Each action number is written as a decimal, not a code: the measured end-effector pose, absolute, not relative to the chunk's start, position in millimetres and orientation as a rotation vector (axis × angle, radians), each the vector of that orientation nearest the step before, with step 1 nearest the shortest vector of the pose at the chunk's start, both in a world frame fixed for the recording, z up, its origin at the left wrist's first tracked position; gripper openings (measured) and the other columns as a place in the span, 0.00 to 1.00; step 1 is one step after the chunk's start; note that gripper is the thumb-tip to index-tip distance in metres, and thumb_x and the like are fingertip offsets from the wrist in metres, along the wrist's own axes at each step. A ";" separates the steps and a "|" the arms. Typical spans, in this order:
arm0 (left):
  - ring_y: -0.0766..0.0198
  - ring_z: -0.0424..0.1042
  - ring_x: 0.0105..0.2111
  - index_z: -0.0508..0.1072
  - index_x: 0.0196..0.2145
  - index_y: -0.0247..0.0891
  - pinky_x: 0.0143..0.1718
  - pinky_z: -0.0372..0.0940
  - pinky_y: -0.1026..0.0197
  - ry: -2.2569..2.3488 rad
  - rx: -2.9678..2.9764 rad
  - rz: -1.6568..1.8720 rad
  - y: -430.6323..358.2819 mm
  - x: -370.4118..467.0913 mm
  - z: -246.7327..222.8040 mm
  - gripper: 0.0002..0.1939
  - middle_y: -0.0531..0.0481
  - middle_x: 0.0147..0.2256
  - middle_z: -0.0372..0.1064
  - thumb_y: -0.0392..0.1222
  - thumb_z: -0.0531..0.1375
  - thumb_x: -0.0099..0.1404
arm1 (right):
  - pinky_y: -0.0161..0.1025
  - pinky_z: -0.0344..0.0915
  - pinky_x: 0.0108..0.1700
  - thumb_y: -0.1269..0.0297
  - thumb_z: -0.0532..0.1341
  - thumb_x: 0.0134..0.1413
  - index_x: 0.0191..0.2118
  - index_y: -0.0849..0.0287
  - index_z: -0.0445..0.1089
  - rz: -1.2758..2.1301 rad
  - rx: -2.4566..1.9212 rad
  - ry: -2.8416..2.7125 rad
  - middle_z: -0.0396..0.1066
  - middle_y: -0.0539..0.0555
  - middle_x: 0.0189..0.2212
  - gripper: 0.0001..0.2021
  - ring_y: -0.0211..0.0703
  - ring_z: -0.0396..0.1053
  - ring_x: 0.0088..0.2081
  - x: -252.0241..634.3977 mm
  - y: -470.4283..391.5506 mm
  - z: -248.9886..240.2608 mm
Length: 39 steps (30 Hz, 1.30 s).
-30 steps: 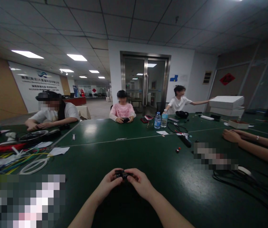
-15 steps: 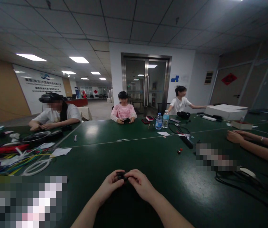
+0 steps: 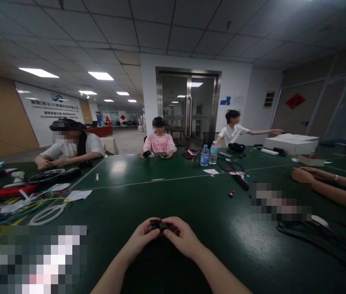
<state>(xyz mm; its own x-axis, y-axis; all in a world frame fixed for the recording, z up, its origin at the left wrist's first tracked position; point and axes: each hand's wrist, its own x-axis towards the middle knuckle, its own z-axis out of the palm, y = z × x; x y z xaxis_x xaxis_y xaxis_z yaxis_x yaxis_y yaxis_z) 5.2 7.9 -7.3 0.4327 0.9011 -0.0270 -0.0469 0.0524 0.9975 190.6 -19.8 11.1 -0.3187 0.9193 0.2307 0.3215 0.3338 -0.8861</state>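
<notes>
The table point(image 3: 191, 196) is dark green, the small held object point(image 3: 160, 225) black

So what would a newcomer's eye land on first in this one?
Probably the wearer's left hand and right hand, low in the middle, pinching small dark parts between them. Next, the two water bottles standing on the green table, and the tangle of colourful cables at the left.

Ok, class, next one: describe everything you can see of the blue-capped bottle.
The blue-capped bottle looks like clear, bluish plastic, with a blue label around its body. It stands upright on the green table, cap on, just left of a second bottle; whether they touch is unclear. No hand touches it.
</notes>
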 end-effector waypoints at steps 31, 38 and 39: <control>0.57 0.68 0.40 0.66 0.43 0.40 0.44 0.59 0.56 0.833 1.303 0.846 7.1 6.5 -5.0 0.23 0.47 0.39 0.70 0.44 0.64 0.49 | 0.42 0.57 0.47 0.64 0.59 0.47 0.36 0.55 0.68 0.910 -1.143 -1.645 0.68 0.51 0.40 0.08 0.45 0.63 0.45 193.4 -9.7 8.1; 0.59 0.69 0.36 0.66 0.42 0.39 0.38 0.60 0.59 0.900 1.312 0.919 1.8 7.6 1.7 0.19 0.48 0.37 0.70 0.44 0.61 0.51 | 0.42 0.60 0.43 0.63 0.57 0.49 0.37 0.56 0.66 0.932 -1.145 -1.563 0.68 0.50 0.34 0.08 0.43 0.66 0.39 195.3 -3.1 0.7; 0.58 0.69 0.36 0.66 0.42 0.39 0.38 0.60 0.59 0.904 1.305 0.919 1.3 7.8 2.3 0.19 0.48 0.37 0.70 0.43 0.61 0.51 | 0.42 0.60 0.43 0.62 0.57 0.49 0.37 0.56 0.65 0.927 -1.150 -1.545 0.68 0.51 0.34 0.08 0.43 0.66 0.39 195.6 -1.6 -1.3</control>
